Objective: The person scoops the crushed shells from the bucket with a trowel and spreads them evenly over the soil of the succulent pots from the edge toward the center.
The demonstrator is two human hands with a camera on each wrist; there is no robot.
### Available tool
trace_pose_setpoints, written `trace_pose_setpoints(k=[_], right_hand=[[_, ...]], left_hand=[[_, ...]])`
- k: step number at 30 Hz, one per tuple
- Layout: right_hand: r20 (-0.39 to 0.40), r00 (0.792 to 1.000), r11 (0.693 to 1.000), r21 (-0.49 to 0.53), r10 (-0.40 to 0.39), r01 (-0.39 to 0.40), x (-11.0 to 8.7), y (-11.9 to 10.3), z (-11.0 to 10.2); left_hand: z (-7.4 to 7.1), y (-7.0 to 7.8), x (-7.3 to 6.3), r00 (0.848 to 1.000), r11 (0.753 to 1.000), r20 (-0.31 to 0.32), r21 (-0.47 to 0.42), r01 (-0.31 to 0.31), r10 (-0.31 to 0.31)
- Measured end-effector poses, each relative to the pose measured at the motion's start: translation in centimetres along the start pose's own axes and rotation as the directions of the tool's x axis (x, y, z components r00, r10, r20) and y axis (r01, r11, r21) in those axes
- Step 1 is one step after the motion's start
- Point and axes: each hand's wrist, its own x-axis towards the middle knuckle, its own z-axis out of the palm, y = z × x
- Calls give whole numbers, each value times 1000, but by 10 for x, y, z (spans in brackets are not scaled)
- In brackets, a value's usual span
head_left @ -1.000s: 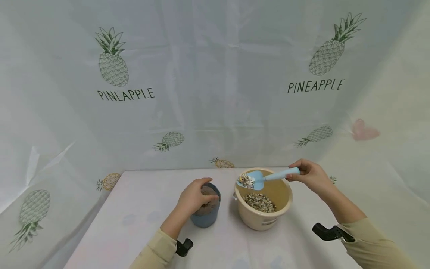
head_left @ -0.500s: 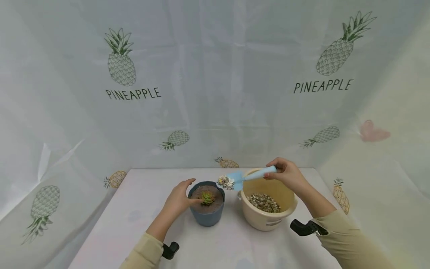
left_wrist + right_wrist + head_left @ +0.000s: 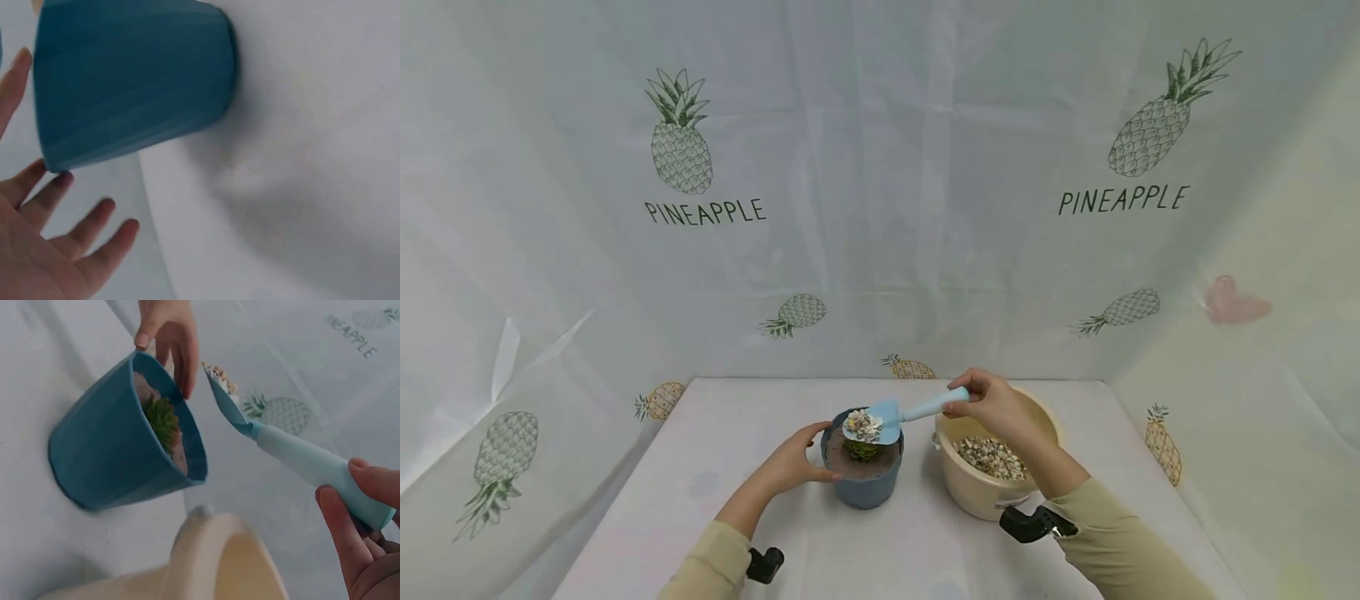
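Pinched at its handle's end by my right hand (image 3: pixel 1000 412), a light blue hand trowel (image 3: pixel 887 423) is held over the pot with small mixed pebbles (image 3: pixel 862 426) on its blade. Below it stands a blue plant pot (image 3: pixel 867 493) with brownish soil. A small green succulent (image 3: pixel 161 424) grows in the middle; the blade partly covers it in the head view. My left hand (image 3: pixel 790 463) is at the pot's left side, thumb and fingers spread along the rim. In the left wrist view its fingertips (image 3: pixel 61 180) touch the rim and the other fingers are loosely extended.
Right of the pot stands a cream bucket (image 3: pixel 973 493) holding more pebbles (image 3: pixel 988 458), partly behind my right forearm. Both containers rest on a pale tabletop (image 3: pixel 730 433). A pineapple-print sheet (image 3: pixel 880 208) hangs behind the table.
My right hand has carried the loaded trowel left from above the bucket to above the pot. The left hand has drawn back from over the pot to its left rim.
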Motion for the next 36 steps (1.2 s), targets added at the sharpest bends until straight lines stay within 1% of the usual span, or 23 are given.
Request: trace_pose_setpoints(k=[3, 6, 10, 15, 21, 24, 27, 29, 32, 36], right_hand=[[2, 1000, 1000, -11, 1, -1, 5, 3, 11], [2, 1000, 999, -39, -22, 22, 9, 7, 19], [27, 998, 995, -81, -56, 58, 11, 10, 29], [57, 993, 986, -121, -107, 113, 15, 9, 40], [53, 993, 979, -171, -103, 110, 21, 1, 49], [44, 995, 978, -185, -94, 101, 22, -4, 52], [42, 995, 970, -221, -90, 97, 24, -10, 55], [50, 995, 961, -256, -92, 102, 25, -15, 57], [70, 991, 942, -309, -115, 131, 26, -21, 59], [113, 986, 925, -345, -124, 156, 26, -27, 60]], left_hand=[[0, -7, 6, 999, 999, 36, -37, -4, 5], [-1, -15, 12, 997, 998, 73, -62, -28, 33], [-5, -23, 19, 989, 995, 128, -76, -71, 80], [-14, -26, 24, 977, 990, 173, -85, -108, 122], [-18, -26, 28, 970, 987, 199, -102, -121, 139], [-19, -24, 29, 970, 988, 201, -102, -117, 135], [-19, -21, 28, 971, 989, 203, -109, -104, 124], [-19, -20, 27, 972, 989, 204, -115, -97, 119], [-18, -20, 27, 972, 989, 207, -120, -91, 114], [-18, -20, 27, 972, 990, 210, -111, -83, 105]])
